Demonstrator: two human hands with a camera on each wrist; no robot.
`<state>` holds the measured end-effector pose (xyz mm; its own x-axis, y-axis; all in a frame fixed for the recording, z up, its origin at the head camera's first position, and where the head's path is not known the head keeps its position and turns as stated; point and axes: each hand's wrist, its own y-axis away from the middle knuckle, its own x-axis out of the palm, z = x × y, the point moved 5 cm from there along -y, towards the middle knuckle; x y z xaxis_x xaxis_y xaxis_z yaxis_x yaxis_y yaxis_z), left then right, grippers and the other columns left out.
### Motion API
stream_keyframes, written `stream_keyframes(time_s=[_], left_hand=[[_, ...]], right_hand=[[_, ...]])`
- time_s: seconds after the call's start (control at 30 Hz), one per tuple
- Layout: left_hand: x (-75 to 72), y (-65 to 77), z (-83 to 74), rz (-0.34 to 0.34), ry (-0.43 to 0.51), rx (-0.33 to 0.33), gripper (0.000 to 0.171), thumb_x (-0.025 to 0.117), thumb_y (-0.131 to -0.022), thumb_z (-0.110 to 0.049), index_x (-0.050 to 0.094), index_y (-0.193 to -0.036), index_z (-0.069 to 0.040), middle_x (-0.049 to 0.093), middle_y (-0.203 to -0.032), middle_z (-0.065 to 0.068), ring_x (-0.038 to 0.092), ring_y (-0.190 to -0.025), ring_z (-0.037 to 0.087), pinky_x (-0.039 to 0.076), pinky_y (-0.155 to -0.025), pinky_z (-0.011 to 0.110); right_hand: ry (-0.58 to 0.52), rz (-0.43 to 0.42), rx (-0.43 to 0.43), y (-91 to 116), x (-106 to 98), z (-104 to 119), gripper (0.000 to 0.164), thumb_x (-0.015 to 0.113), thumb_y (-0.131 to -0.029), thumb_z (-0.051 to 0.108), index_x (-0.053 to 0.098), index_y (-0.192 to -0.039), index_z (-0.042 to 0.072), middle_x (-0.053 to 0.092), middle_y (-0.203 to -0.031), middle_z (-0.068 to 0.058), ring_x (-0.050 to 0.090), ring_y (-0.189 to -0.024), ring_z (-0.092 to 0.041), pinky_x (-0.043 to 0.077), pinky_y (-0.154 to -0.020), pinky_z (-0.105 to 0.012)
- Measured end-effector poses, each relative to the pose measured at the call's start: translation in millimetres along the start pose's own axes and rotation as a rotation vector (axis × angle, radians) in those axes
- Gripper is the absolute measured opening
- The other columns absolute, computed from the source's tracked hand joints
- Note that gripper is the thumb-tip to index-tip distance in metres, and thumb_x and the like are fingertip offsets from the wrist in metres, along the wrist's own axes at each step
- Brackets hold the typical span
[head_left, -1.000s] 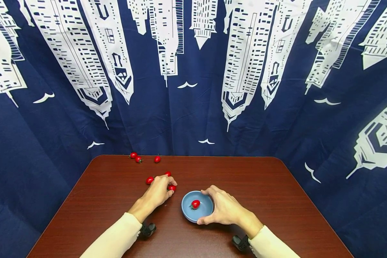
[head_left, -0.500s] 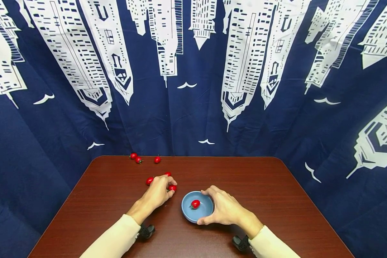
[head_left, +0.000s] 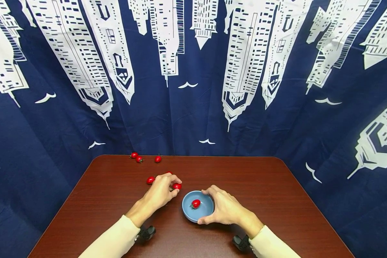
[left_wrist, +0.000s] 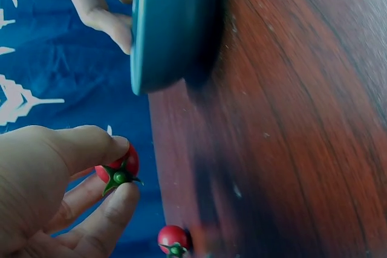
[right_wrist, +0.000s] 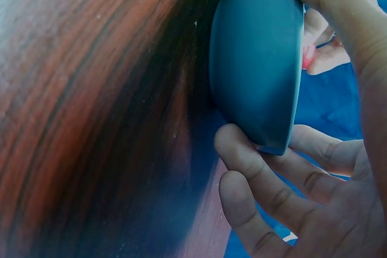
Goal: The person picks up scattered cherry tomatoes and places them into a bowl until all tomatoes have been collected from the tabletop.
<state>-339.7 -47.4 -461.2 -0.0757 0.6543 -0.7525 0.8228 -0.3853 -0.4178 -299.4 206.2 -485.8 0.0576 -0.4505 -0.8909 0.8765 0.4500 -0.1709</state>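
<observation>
My left hand (head_left: 161,190) pinches a cherry tomato (left_wrist: 119,167) between thumb and fingers, its green stem star facing the left wrist camera. In the head view this tomato shows red at the fingertips, left of the blue bowl (head_left: 187,214). My right hand (head_left: 227,206) grips the bowl by its right side, the thumb at the near rim and fingers round the far side. Inside the bowl lies one cherry tomato (head_left: 196,204). The right wrist view shows the bowl's outer wall (right_wrist: 257,64) with several fingers against it.
On the brown table (head_left: 245,175), another tomato (head_left: 150,180) lies just left of my left hand, and one more (head_left: 169,173) is partly hidden behind it. Three tomatoes, one of them a separate tomato (head_left: 158,158), lie along the back edge. A blue patterned cloth (head_left: 193,118) hangs behind.
My left hand has shifted slightly right, toward the bowl, and the tomato at its fingertips has moved with it. My right hand and the bowl have stayed in place.
</observation>
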Motion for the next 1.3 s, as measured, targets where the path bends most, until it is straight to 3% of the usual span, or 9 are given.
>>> stream_keyframes(time_s=[0.3,0.67,1.3], left_hand=[[-4.2,1.5,-22.9,0.022,0.067,0.052,0.027,0.094,-0.09,0.004,0.086,-0.113,-0.006,0.08,-0.102,0.006,0.083,-0.087,0.018,0.069,-0.081,0.025],[6.1,1.7,-47.8,0.111,0.213,0.091,0.025,0.093,-0.095,0.0,0.085,-0.118,-0.003,0.082,-0.11,0.009,0.082,-0.09,0.015,0.065,-0.081,0.016],[25.8,5.1,-69.6,0.124,0.162,0.171,0.024,0.095,-0.093,-0.003,0.086,-0.115,-0.004,0.083,-0.109,0.008,0.083,-0.092,0.016,0.067,-0.08,0.018]], right_hand=[[-0.003,0.004,0.006,1,-1,2,0.101,0.105,-0.07,0.073,0.074,-0.144,0.013,0.074,-0.129,0.008,0.075,-0.112,-0.013,0.063,-0.088,-0.032],[-0.012,0.016,0.007,0,2,-1,0.1,0.105,-0.071,0.073,0.073,-0.145,0.013,0.074,-0.131,0.006,0.076,-0.111,-0.014,0.062,-0.085,-0.028],[-0.035,0.026,0.004,0,2,-2,0.095,0.105,-0.073,0.071,0.072,-0.142,0.014,0.073,-0.127,0.003,0.071,-0.099,-0.01,0.06,-0.079,-0.025]])
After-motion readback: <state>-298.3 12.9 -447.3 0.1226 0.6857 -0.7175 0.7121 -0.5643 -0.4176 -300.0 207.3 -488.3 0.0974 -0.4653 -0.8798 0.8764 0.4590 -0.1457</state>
